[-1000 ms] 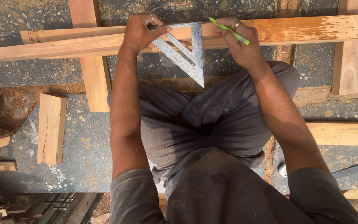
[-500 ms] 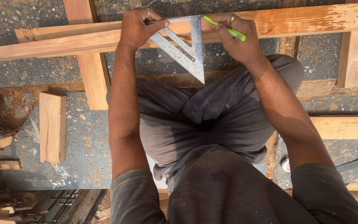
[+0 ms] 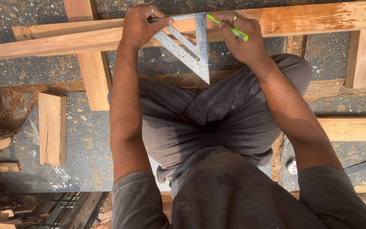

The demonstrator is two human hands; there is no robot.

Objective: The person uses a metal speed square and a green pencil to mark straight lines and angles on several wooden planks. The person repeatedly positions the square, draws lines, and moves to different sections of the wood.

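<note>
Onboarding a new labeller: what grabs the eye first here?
The silver triangular metal square at top centre, pressed by the left hand against the long pale wooden plank. Beside it, the right hand holds a bright green pencil at the square's edge. Short wooden offcuts lie on the grey floor, left.

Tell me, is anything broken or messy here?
Nothing looks broken. The left hand presses a metal triangle square on the long plank; the right hand holds a green pencil. Wood offcuts lie scattered on the ground.
</note>
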